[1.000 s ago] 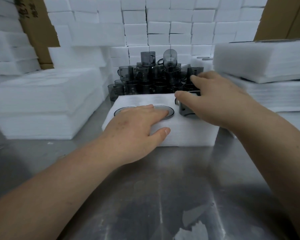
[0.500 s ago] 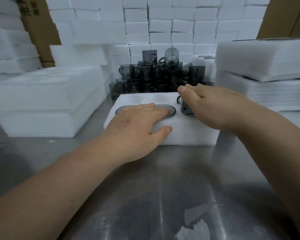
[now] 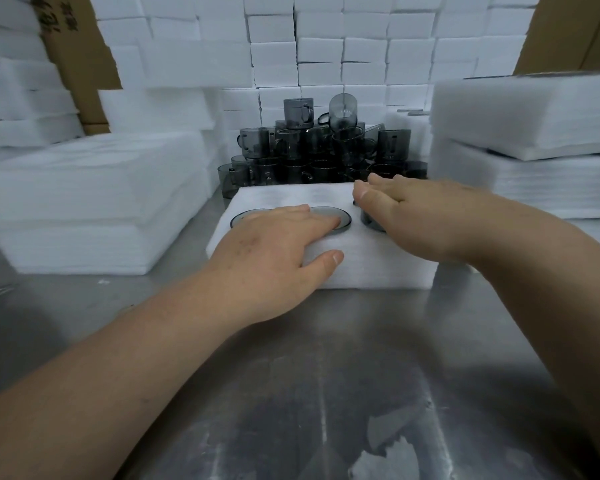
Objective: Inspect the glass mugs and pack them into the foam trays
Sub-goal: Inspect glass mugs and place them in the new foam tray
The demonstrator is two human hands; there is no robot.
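Note:
A white foam tray (image 3: 371, 268) lies on the steel table in front of me. Two smoky glass mugs sit sunk in its slots, only their round ends showing: one at the left (image 3: 245, 216), one in the middle (image 3: 340, 216). My left hand (image 3: 278, 251) rests flat on the tray over these two, fingers straight. A third mug (image 3: 369, 220) sticks partly out of the right slot. My right hand (image 3: 413, 216) lies on top of it with straight fingers, pressing down. Behind the tray stands a pile of dark glass mugs (image 3: 319, 150).
Thick stacks of white foam sheets stand at the left (image 3: 94, 202) and right (image 3: 527, 133). A wall of foam blocks (image 3: 326, 46) and brown cardboard (image 3: 80, 64) closes the back. The steel table (image 3: 326, 375) stretches toward me.
My right hand has gone from gripping the third mug to lying flat on top of it. The mug sits lower in its slot. My left hand has stayed put.

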